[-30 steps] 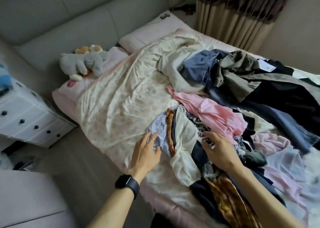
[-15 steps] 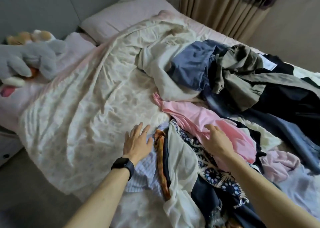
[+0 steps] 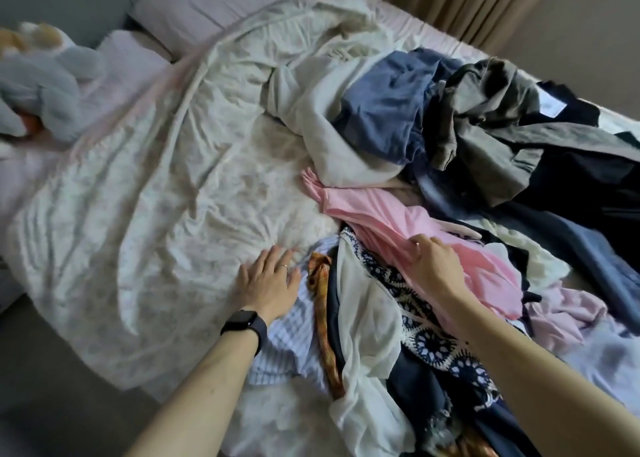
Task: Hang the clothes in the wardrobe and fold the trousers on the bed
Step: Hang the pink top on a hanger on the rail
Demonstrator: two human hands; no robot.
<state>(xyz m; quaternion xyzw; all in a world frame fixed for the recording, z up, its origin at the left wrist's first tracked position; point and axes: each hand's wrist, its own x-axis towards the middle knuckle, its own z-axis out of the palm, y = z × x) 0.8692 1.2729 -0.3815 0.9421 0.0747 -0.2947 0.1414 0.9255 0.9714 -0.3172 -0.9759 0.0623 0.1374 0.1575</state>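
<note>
On the bed (image 3: 86, 103), a jumbled pile of clothes (image 3: 502, 196) covers the right half, while a creased cream quilt (image 3: 156, 214) lies over the left half. The left grip (image 3: 268, 283), a bare hand with a ring (image 3: 284, 266) on one finger and a black smartwatch (image 3: 244, 325) at the wrist, is released. Its fingers are straight and slightly spread, lying flat where a pale-blue striped shirt (image 3: 294, 338) meets the quilt. Just beside it runs an orange plaid strip (image 3: 322, 318), then a sheer white garment (image 3: 367, 318) draped over dark navy cloth.

The right grip (image 3: 434, 266) rests on a pink garment (image 3: 398, 214) that stretches across the near part of the pile. Its fingers are bent down over a fold of the pink cloth, but whether they pinch it cannot be told. Under that forearm lies a navy and white patterned garment (image 3: 429, 342).

Farther back in the pile a blue garment (image 3: 384, 110) sits against an olive-grey one (image 3: 485, 110), with black clothing and blue denim (image 3: 588, 248) to the right. A pink pillow (image 3: 207, 2) lies at the head of the bed, a grey plush toy (image 3: 45, 85) at the far left, and a curtain (image 3: 450, 2) hangs behind.
</note>
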